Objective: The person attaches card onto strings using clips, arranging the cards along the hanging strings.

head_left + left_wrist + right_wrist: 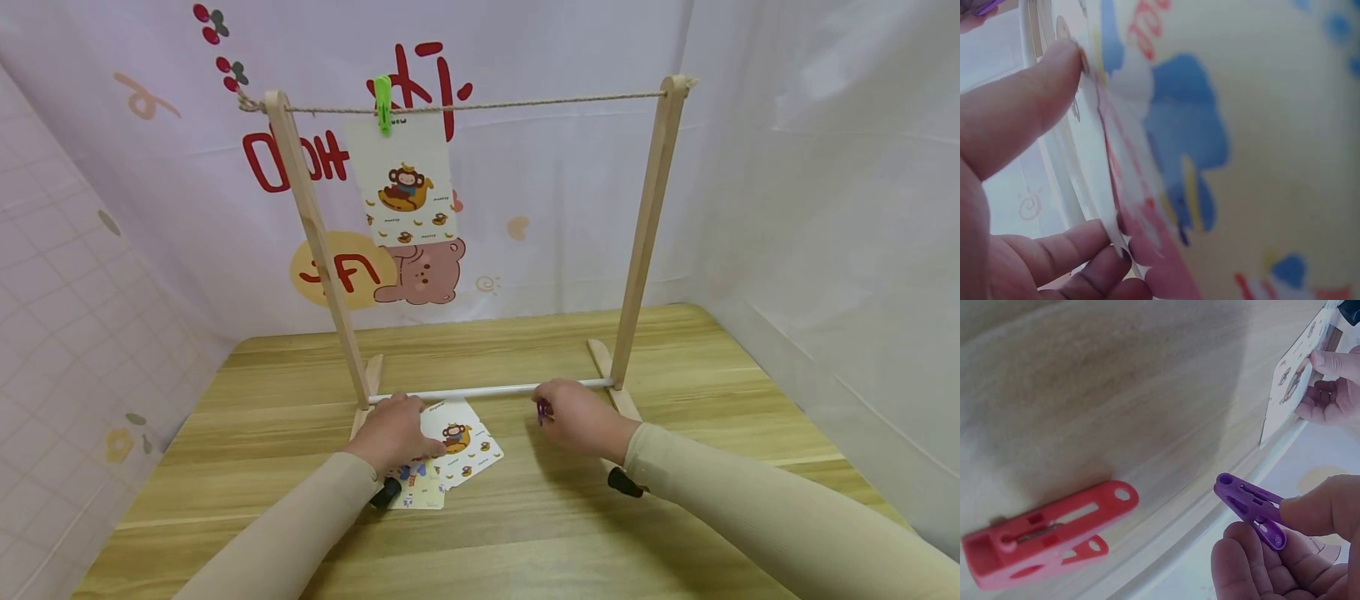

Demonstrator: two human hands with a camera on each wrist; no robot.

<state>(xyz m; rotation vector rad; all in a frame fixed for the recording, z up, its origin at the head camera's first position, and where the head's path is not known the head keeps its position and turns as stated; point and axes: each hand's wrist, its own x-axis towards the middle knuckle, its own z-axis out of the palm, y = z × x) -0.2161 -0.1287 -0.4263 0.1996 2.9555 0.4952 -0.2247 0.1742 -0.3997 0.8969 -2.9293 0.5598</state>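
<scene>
Simultaneously, the left hand (393,433) pinches a monkey-print card (474,450) and the right hand (581,417) a purple clothespin (1250,501); overlap could drag the yellow card (427,493) along

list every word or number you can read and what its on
"monkey": small print on hanging monkey card; top word partly hidden by green clothespin.
"ee": part of a cropped red word on yellow card.
Red backdrop lettering: partly covered, can't read reliably.
Second monkey card: print too small.
</scene>
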